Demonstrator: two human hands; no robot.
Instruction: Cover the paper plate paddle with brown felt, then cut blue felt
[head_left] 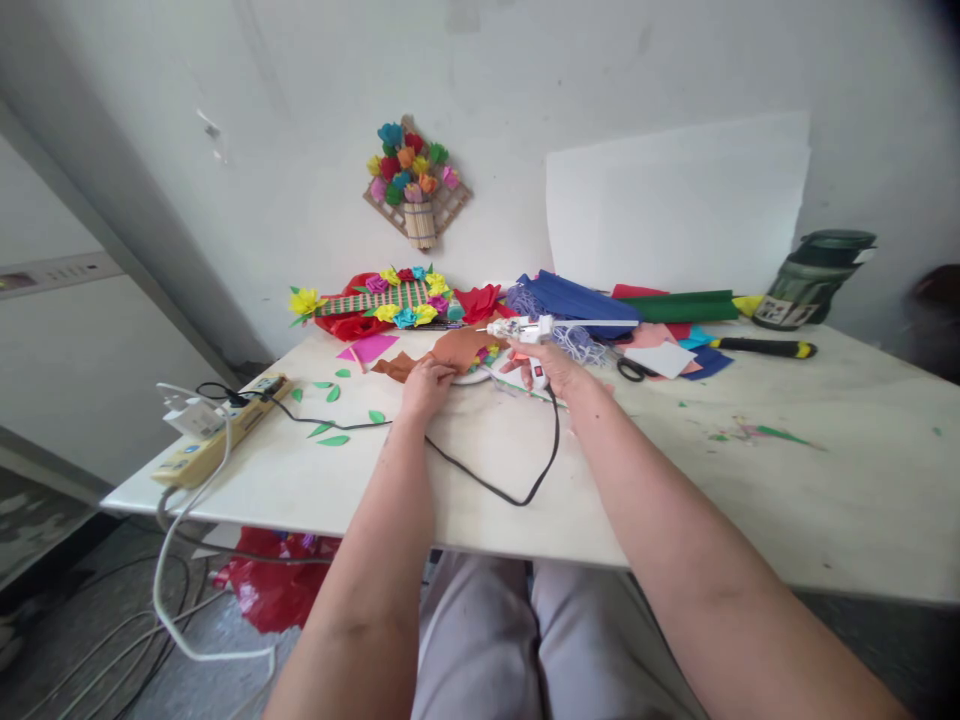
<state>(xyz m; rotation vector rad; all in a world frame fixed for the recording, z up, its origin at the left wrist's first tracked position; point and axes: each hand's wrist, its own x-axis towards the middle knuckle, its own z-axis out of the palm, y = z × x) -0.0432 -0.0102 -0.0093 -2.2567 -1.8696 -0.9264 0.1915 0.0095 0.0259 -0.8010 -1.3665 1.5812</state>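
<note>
In my right hand (551, 368) is a white hot glue gun (538, 372), its nozzle pointing left and a white glue stick (592, 323) sticking out of its back. A black cord runs from its handle. My left hand (429, 386) is closed at the near edge of a piece of orange-brown crepe paper (459, 348); the fingertips are partly hidden. Small yellow and pink paper pieces (487, 354) show between the two hands, near a white curved edge (472, 378) on the table.
Green paper leaves (332, 441) and a power strip (225, 430) lie to the left. Behind are a flower-trimmed woven piece (382, 300) and blue crepe paper (581, 297). Scissors (631, 370), a black-and-yellow-handled tool (765, 347) and a dark green bottle (814, 280) are on the right.
</note>
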